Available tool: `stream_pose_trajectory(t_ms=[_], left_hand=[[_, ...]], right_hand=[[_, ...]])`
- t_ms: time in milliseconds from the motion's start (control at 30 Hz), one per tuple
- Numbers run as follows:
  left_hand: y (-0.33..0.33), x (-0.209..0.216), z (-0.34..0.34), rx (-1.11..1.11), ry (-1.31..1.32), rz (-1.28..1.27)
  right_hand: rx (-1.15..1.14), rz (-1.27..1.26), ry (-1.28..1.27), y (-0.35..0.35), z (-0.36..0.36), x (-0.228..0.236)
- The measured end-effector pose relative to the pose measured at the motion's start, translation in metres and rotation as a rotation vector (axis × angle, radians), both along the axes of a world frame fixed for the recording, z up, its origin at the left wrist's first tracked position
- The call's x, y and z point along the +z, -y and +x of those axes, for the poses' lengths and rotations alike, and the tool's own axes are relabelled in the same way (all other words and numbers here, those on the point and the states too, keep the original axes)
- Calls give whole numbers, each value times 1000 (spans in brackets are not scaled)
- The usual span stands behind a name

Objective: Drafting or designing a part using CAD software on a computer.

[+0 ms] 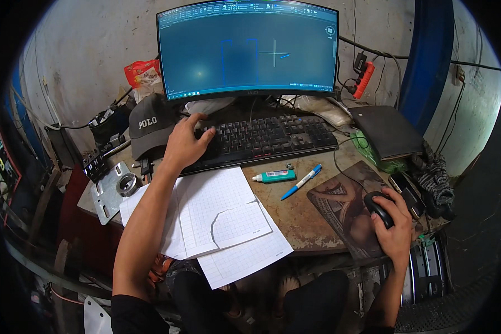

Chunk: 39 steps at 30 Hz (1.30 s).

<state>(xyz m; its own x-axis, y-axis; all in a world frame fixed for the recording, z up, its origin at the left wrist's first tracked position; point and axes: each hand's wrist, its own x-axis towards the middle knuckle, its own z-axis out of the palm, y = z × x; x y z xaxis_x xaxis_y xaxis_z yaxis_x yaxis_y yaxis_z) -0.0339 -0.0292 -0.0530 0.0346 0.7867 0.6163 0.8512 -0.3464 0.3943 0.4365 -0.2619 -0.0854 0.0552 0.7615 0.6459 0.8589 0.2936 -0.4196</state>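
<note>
My left hand (189,139) rests over the left end of a black keyboard (278,136), fingers apart, holding nothing. On a dark printed mouse pad (339,206), my right hand (394,222) is wrapped round a black computer mouse (378,208). Behind the keyboard stands a curved monitor (245,53); a drawing program with blue lines and a white crosshair is on its screen. Under and beside my left forearm lie gridded paper sheets (206,206), one with a torn edge. A green correction pen (277,176) and a blue-and-white pen (301,182) lie between keyboard and mouse pad.
Left of the keyboard are a dark cap (150,125), a slotted metal plate (107,195) and a metal ring (127,185). At right sit a dark folder (385,131), a phone-like black object (409,195) and a knitted cloth (435,178). A red power strip (364,80) hangs behind.
</note>
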Motion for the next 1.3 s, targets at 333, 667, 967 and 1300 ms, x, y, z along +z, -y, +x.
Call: stream_pose_trajectory(t_ms=[333,667,967,1300], left_hand=[[9,9,5,-231,-76,-49],[13,11,8,-395,-221,-122],[8,9,-8,-424,-216,-155],[9,17,-21,-335,-227,-303]], right_hand=[[-28,12,4,2,1,-1],[-17,-1,-4,4,0,1],[-21,-13,21,4,2,-1],[-10,-5,31,2,2,-1]])
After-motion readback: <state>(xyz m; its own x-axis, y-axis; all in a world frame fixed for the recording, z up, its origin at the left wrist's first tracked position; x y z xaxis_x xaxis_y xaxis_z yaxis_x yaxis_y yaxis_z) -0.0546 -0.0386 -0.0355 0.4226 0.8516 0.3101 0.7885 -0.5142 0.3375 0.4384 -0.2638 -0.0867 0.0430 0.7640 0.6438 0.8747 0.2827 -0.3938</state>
